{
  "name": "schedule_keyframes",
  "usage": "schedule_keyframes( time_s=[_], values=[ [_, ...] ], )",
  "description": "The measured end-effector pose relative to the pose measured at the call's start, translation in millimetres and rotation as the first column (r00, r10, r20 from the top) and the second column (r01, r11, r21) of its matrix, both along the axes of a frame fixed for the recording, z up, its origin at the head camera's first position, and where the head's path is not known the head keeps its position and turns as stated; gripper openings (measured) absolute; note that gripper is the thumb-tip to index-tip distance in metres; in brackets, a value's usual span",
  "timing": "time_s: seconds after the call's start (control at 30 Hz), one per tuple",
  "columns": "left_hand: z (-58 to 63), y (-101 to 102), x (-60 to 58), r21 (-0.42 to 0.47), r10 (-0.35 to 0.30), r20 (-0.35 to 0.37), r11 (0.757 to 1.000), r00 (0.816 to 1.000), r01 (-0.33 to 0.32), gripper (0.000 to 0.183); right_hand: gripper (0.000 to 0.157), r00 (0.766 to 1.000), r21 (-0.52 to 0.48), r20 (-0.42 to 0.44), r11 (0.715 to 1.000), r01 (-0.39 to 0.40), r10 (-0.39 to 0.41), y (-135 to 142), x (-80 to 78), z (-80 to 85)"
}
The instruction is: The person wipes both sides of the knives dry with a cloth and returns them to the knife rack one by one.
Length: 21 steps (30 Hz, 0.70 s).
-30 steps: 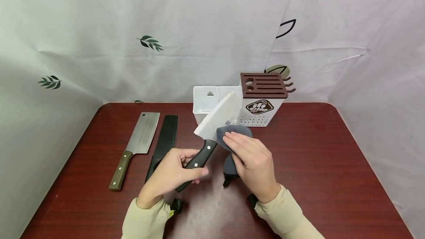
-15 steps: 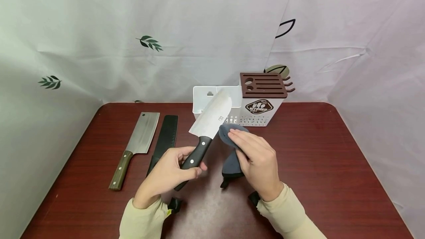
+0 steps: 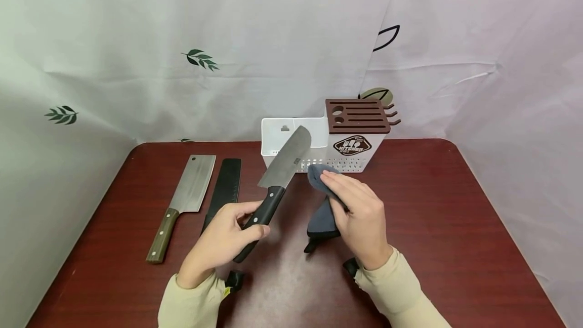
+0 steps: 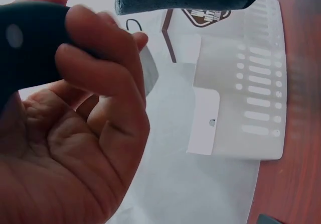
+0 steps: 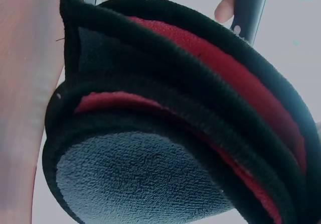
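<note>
Both forearms enter from the near edge, angled inward; the left sleeve (image 3: 189, 302) and right sleeve (image 3: 401, 287) are pale yellow, with a black unit (image 3: 234, 281) at the left wrist.

The left hand (image 3: 223, 239) grips the black-handled knife (image 3: 280, 171): the fingers curl around the handle and the thumb lies across its upper side. The knife is held above the table (image 3: 437, 206), blade directed away from the person and inclined toward the right.

The right hand (image 3: 362, 216) pinches the folded grey-blue cloth (image 3: 323, 224), with the fingers close together on the upper fold and the thumb below. This hand points forward and toward the left. In the head view the cloth appears just beside the blade, with a visible gap between them. The right wrist view shows black edging and red inner faces on the cloth.

To the left, a wooden-handled cleaver (image 3: 191, 183) and an all-black knife (image 3: 226, 183) lie side by side on the table; the left hand partly hides the black knife.

Beyond the hands stands a white rack (image 3: 352, 147) with a brown slotted top (image 3: 360, 115) and hooks on its right side. A white leaf-printed sheet (image 3: 273, 24) forms the background.
</note>
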<state>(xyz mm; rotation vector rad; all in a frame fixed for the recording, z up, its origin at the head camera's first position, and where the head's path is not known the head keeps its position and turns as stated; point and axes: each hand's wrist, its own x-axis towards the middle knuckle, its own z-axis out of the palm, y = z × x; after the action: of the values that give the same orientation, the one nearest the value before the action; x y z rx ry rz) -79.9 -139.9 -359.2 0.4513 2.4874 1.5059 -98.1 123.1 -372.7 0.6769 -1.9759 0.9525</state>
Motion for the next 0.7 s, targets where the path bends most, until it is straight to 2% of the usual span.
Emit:
schedule_keyframes(
  time_s=[0.17,0.4,0.57,0.7],
  values=[
    [0.7,-3,0.8,-0.010,0.030,-0.006,1.000,1.000,-0.030,0.048,0.036,1.000,-0.005,0.022,1.000,0.016,-0.016,3,-1.8,-1.6],
    [7.7,-12,-0.1,-0.020,0.059,0.014,0.998,0.998,-0.059,0.044,0.037,0.999,-0.006,0.036,0.999,0.035,-0.034,6,-3.3,0.0],
    [17.0,-16,-3.2,-0.058,0.056,0.025,0.997,0.998,-0.055,0.049,0.037,0.998,-0.004,0.042,0.999,0.042,-0.042,7,-3.5,-0.3],
    [29.6,-19,-8.6,-0.064,0.048,0.029,0.997,0.998,-0.046,0.050,0.037,0.998,-0.007,0.045,0.999,0.044,-0.044,8,-3.7,0.2]
  ],
)
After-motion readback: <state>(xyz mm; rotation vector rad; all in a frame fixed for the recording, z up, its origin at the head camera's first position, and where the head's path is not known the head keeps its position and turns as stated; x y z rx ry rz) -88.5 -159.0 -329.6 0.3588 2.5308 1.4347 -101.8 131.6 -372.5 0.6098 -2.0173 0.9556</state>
